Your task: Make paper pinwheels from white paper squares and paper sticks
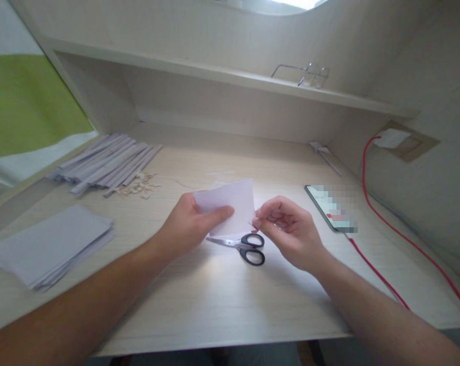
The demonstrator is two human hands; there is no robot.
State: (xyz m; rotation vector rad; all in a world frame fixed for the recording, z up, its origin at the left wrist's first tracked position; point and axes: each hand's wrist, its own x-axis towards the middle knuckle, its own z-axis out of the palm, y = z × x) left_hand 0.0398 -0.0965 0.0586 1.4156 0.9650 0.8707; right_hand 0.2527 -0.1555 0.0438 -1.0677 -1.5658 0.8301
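White paper; black-handled scissors; red cable; pale woodgrain desk.

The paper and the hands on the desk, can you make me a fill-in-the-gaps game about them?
1. The left hand and right hand both hold one sheet of ____ paper.
2. Just below the paper, the ____ with black handles lie on the desk.
3. The phone has a ____ cable plugged into it.
4. The rolled paper tubes lie at the far ____ of the desk.

Missing words: white; scissors; red; left
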